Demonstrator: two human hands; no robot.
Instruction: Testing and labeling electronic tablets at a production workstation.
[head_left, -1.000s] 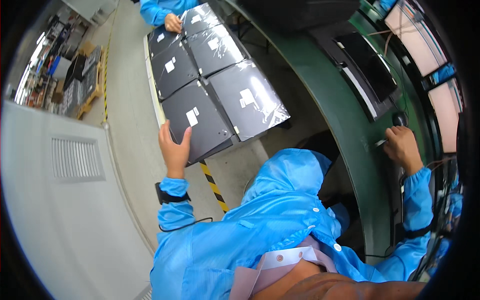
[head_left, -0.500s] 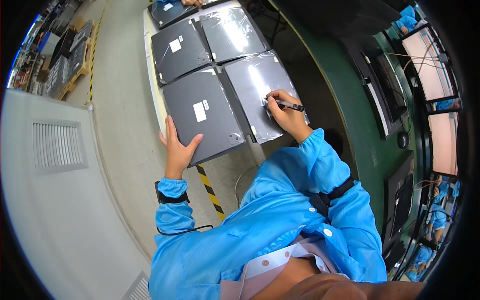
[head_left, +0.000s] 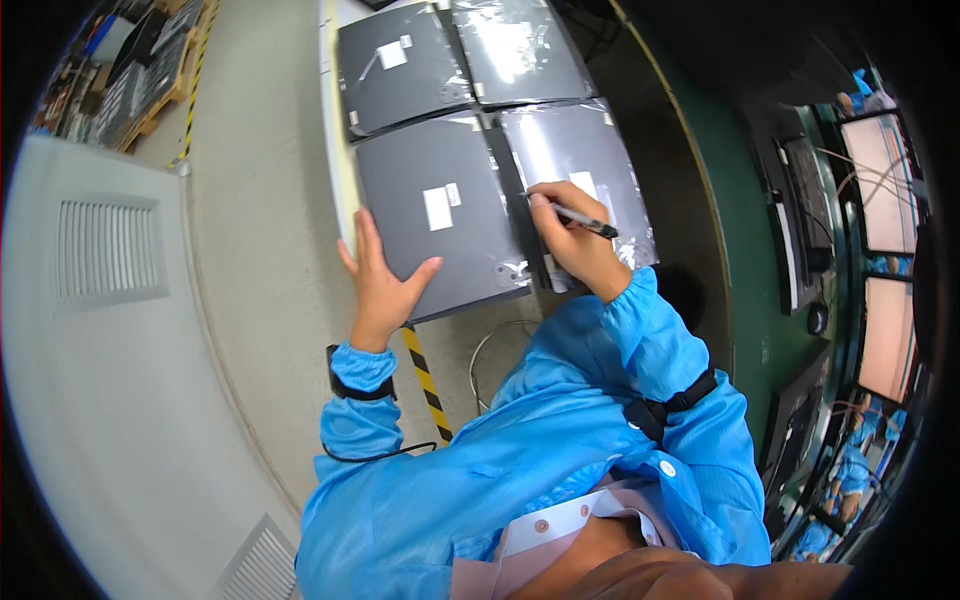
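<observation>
My right hand (head_left: 578,245) is closed round a black-and-clear pen (head_left: 588,222), its tip end near the left edge of the near right tablet (head_left: 565,135). That grey tablet lies back up under shiny clear film, with a white label (head_left: 583,186) beside my fingers. My left hand (head_left: 385,285), thumb and fingers spread, rests at the near left corner of the near left tablet (head_left: 415,190). This one also lies back up, with two white labels at its middle and a camera bump at its near right corner.
Two more film-covered tablets lie behind, the far left one (head_left: 400,95) labelled, the far right one (head_left: 525,65) glaring. On the right stands a green bench (head_left: 750,310) with monitors and a mouse (head_left: 817,319). A white vented panel (head_left: 110,260) stands left.
My right hand with the pen has moved left relative to the near right tablet, uncovering its label. The view has shifted, and another person's hand at the top is out of it.
</observation>
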